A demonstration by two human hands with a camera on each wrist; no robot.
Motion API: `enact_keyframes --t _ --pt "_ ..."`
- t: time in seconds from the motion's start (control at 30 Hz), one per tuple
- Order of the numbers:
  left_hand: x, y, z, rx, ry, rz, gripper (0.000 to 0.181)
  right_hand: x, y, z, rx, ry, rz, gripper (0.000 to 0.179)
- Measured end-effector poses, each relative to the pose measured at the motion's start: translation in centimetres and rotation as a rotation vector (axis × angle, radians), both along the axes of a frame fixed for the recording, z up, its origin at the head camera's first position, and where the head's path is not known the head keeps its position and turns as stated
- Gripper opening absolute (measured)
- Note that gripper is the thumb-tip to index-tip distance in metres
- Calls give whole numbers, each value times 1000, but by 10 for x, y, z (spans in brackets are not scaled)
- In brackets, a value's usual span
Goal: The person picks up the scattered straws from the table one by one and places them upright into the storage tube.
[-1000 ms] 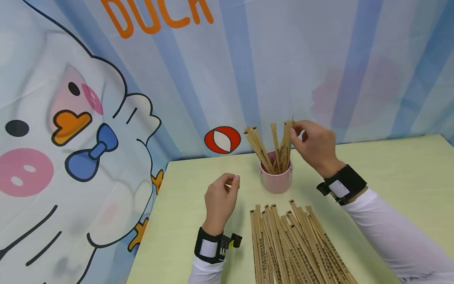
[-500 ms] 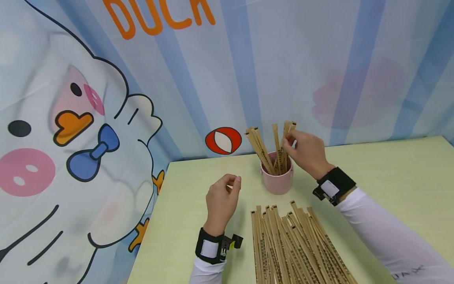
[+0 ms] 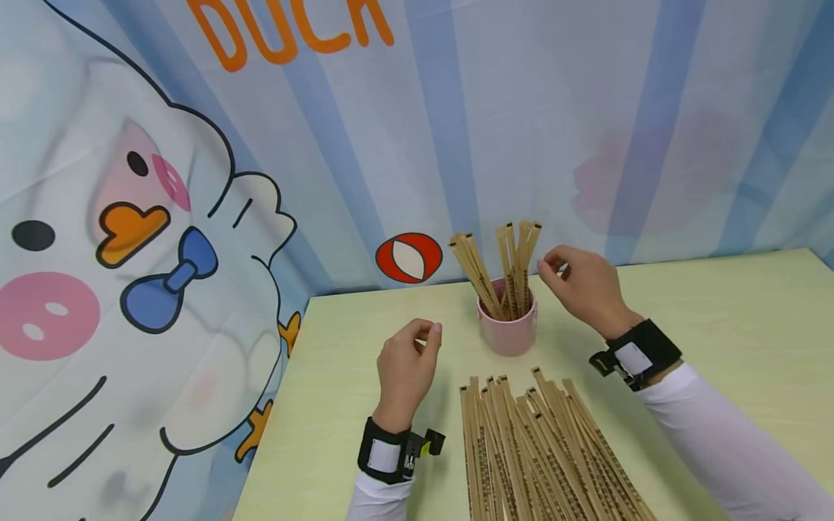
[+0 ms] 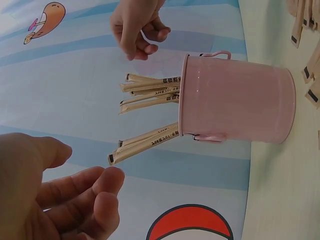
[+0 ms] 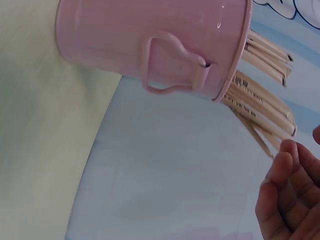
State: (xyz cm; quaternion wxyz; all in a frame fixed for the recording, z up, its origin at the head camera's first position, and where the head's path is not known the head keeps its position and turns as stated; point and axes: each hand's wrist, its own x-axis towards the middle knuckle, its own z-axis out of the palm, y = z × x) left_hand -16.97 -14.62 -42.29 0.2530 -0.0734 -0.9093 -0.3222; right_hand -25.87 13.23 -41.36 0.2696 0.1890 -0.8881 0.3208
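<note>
Several slim brown sticks in printed paper wrappers (image 3: 517,268) stand in a pink bucket (image 3: 508,336), leaning in separate bunches to the left and right. My right hand (image 3: 583,286) is in the air just right of the bucket, fingers loosely bent, with nothing between them. In the right wrist view its fingertips (image 5: 282,165) are close to the stick tops but apart from them. My left hand (image 3: 407,369) hovers left of the bucket, also holding nothing. Its thumb and fingers are apart in the left wrist view, near the left bunch (image 4: 145,142).
A wide spread of the same wrapped sticks (image 3: 541,449) lies on the pale yellow-green table (image 3: 345,340) in front of the bucket. Behind the table hangs a blue-striped cloth (image 3: 521,108) with cartoon prints. The bucket has small side handles (image 5: 170,62).
My right hand has let go of the wrapped sticks at the bucket's right and drawn back rightward. Those sticks now stand slightly more spread. My left hand stays where it was.
</note>
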Motion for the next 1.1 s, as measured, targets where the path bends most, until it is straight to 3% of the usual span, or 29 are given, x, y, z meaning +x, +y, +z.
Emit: enact_keyframes --t 0.53,0.77,1.1 --pt "1 1 -3 -11 -13 -2 23 55 52 -39 -22 -119 -55 24" --pt "1 1 -5 -22 -13 5 22 60 59 -49 -32 -145 -59 25" --pt "2 3 -7 -45 -32 -10 24 60 61 -48 -46 -143 -66 25"
